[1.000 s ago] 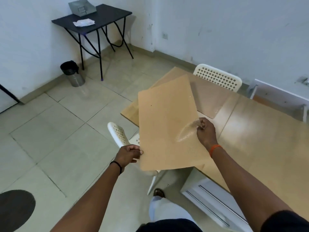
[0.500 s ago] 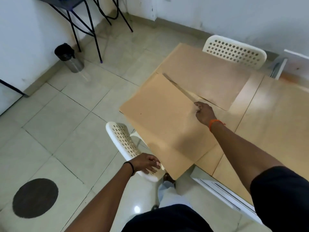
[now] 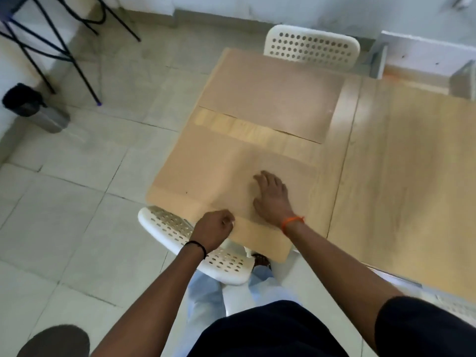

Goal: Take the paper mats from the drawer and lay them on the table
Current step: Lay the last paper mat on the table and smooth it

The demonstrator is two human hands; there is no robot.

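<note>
A single head-worn camera is looking steeply down and forward, standing close over the near corner of the bench (image 3: 401,176). Its wide angle is bending the floor tiles toward the frame edges. Both forearms are reaching up from the bottom edge, with the left hand (image 3: 213,228) and right hand (image 3: 270,197) sitting just below the centre. One white chair (image 3: 195,243) is lying directly under the lens, another white chair (image 3: 311,47) is showing at the top. No second view is sharing the scene.
</note>
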